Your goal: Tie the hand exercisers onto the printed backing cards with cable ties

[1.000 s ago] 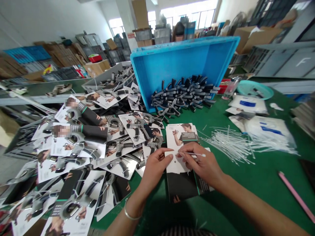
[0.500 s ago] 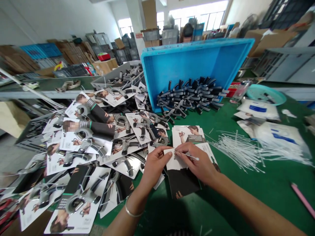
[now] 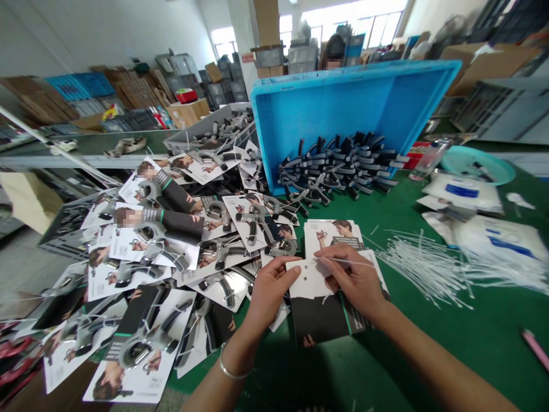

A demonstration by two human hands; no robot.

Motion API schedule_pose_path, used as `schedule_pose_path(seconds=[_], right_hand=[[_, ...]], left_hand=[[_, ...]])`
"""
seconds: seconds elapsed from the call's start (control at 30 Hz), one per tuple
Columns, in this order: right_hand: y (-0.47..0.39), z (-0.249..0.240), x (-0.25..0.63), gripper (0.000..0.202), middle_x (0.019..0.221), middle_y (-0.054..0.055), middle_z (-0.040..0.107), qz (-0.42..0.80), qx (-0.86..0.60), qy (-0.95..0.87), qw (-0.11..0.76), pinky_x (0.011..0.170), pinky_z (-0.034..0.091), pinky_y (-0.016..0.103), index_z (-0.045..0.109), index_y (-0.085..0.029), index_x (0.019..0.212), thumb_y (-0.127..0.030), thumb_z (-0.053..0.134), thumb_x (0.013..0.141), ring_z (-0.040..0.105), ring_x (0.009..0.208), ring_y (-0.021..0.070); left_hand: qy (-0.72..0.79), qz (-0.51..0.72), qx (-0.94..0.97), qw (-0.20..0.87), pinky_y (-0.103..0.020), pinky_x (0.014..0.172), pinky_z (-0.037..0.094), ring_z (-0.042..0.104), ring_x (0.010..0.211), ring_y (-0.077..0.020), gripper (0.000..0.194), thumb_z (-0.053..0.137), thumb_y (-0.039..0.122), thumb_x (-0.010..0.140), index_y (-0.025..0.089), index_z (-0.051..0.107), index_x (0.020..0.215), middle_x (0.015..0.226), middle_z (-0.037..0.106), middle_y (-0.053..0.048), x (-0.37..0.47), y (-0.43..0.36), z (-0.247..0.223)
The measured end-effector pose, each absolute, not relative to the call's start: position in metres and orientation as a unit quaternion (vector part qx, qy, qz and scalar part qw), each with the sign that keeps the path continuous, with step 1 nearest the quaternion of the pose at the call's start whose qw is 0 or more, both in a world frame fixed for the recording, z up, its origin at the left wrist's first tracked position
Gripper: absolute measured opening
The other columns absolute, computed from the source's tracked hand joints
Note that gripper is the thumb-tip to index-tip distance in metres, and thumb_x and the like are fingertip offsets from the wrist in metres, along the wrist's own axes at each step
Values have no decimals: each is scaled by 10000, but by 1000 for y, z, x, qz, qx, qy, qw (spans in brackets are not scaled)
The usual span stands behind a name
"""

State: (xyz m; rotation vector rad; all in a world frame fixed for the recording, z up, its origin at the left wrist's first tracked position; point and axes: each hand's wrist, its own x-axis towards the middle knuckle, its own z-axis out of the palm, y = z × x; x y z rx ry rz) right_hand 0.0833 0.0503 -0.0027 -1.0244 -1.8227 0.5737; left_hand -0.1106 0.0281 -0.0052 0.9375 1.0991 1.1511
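My left hand [image 3: 271,287] pinches the top left corner of a white-and-black printed backing card [image 3: 319,323], thumb on top. Small punched holes show in the card's white part. Between the thumb and fingers of my right hand [image 3: 355,281] is a thin white cable tie [image 3: 357,262], its tail pointing right, just over the card's upper right. Another bit of white tie shows lower on the card; whether it is joined to the held one I cannot tell. Behind my fingers lies a stack of printed cards [image 3: 315,236].
Carded hand grippers [image 3: 156,237] are heaped at the left. A blue crate [image 3: 317,111] on its side holds many loose hand grippers [image 3: 343,166]. Loose cable ties [image 3: 418,263], plastic bags [image 3: 500,237] and a pink pen-like stick [image 3: 535,350] lie rightward. A person [image 3: 334,51] is beyond the crate.
My right hand has moved slightly right and up from the card, uncovering the holes. The cable tie's tail now points more level to the right. The whole view has shifted a little.
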Motion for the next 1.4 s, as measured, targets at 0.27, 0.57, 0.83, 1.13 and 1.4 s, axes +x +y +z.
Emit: schedule_pose_path(seconds=[0.27, 0.57, 0.83, 1.13, 1.4], right_hand=[[46, -7, 88, 236, 1022, 37, 730, 95, -346, -785, 505, 882, 498, 425, 579, -255, 1081, -102, 597, 903, 660, 964, 222], [48, -13, 81, 192, 1059, 75, 735, 120, -293, -863, 395, 889, 500, 430, 599, -223, 1080, -113, 543, 932, 653, 962, 225], [61, 10, 82, 86, 977, 29, 704, 301, -395, -801, 334, 855, 498, 352, 649, -232, 949, -273, 576, 962, 658, 905, 194], [57, 10, 90, 125, 856, 15, 677, 386, -431, -718, 388, 586, 501, 262, 662, -222, 916, -336, 611, 927, 634, 663, 145], [58, 9, 87, 157, 749, -3, 646, 438, -420, -703, 372, 489, 464, 227, 651, -211, 908, -358, 598, 929, 581, 552, 117]], left_hand=[[490, 500, 393, 596, -219, 689, 509, 655, 751, -136, 275, 765, 322, 762, 162, 718, 982, 853, 732, -32, -108, 33, -7], [499, 499, 405, 581, -209, 603, 467, 603, 645, -119, 279, 762, 333, 754, 155, 721, 965, 713, 666, 5, -106, 33, -2], [472, 514, 464, 545, -254, 791, 505, 652, 969, -191, 213, 679, 368, 847, 183, 742, 930, 1244, 665, -84, -107, 30, 3], [490, 481, 495, 533, -206, 593, 433, 555, 602, -109, 246, 664, 376, 865, 173, 689, 1001, 698, 640, 15, -111, 23, -11], [446, 502, 459, 582, -246, 744, 501, 654, 824, -166, 190, 701, 302, 824, 183, 652, 964, 910, 717, -29, -100, 19, -10]])
